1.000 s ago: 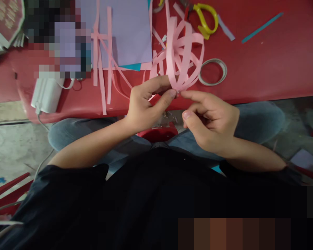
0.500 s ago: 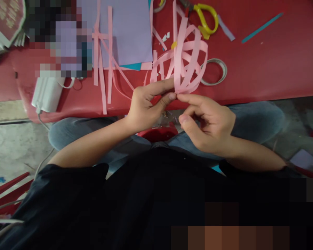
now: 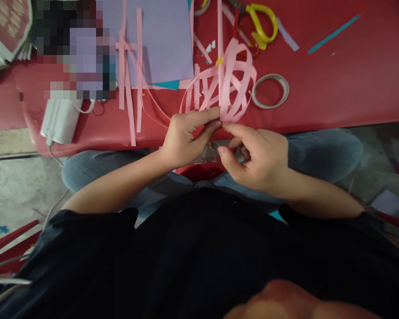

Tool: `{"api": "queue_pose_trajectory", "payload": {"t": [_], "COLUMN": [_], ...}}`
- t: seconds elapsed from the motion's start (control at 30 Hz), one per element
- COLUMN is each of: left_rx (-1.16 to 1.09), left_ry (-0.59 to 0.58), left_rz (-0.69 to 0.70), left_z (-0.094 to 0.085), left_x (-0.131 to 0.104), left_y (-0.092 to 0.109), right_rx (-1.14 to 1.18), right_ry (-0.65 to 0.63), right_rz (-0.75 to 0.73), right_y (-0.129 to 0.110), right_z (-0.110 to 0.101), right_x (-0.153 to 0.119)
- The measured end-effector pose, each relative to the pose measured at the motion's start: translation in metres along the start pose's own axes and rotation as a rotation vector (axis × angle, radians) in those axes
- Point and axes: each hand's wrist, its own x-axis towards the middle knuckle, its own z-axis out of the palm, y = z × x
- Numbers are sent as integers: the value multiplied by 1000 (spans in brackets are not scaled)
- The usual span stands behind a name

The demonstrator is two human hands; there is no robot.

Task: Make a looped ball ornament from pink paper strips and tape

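Observation:
Several looped pink paper strips (image 3: 236, 82) come together at one end, near the table's front edge. My left hand (image 3: 189, 133) is closed, pinching that gathered end between thumb and forefinger. The forefinger of my right hand (image 3: 259, 155) touches the same joint from the other side. Its thumb is held away from the forefinger and the other fingers are curled, with nothing between them. More pink loops spread behind and to the left of the pinch, and a small yellow piece (image 3: 219, 61) shows against one strip.
Yellow-handled scissors (image 3: 262, 26), a tape roll (image 3: 271, 106) and a teal strip (image 3: 334, 34) lie on the red table (image 3: 335, 84). Purple sheets (image 3: 166, 40) and loose pink strips (image 3: 138, 88) are at the left. A white box-shaped device (image 3: 60, 119) with a cable stands near the left edge.
The looped strips have tipped lower and shifted slightly left. My right hand has moved left with them, its thumb nearer to my left hand. My left hand keeps its pinch.

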Motion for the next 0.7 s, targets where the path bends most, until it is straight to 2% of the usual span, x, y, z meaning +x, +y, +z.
{"api": "queue_pose_trajectory", "payload": {"t": [0.13,0.2,0.37,0.53,0.57,0.7], "left_rx": [-86,-154,-237,-302,-326,-409], "left_ry": [-20,-51,-73,-60,-51,25], "left_rz": [-41,-64,-30,83,96,101], "left_z": [0,-1,-5,-14,-17,-29], "left_x": [1,1,-2,-2,-2,3], "left_y": [4,5,0,-5,-5,2], "right_rx": [-44,-20,54,89,106,138], "right_ry": [155,202,203,351,353,152], "right_rz": [-177,-190,-4,125,144,220], "right_y": [-2,-3,2,38,49,84], "right_z": [-5,-6,-8,-9,-9,-6], "right_x": [3,6,14,30,34,52]}}
